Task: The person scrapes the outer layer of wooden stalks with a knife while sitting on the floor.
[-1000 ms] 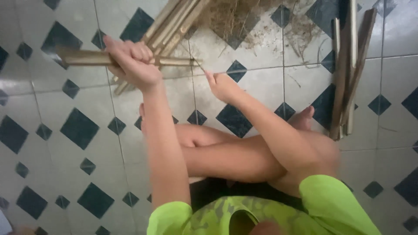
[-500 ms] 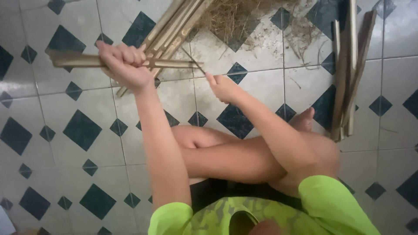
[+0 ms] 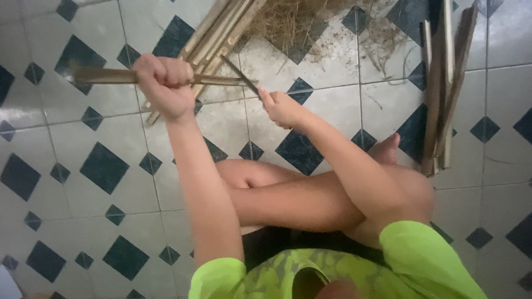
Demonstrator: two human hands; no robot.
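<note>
Two hands: one stick (image 3: 105,76), one blade (image 3: 239,74).

Bright lime-green short-sleeved shirt with a darker camouflage-like pattern at the chest, black shorts, bare arms, legs, feet

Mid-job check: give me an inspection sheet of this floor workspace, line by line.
Surface: white tiled floor with dark diamond insets.
Job's things: long tan bamboo strip held level; thin dark blade laid against it.
Clutter: bundle of tan bamboo strips; heap of dry straw-like shavings; stack of brown split slats.
Hands: left hand fisted on the strip; right hand holding the blade.
Cables: nothing seen.
Surroundings: the person's crossed bare legs.
</note>
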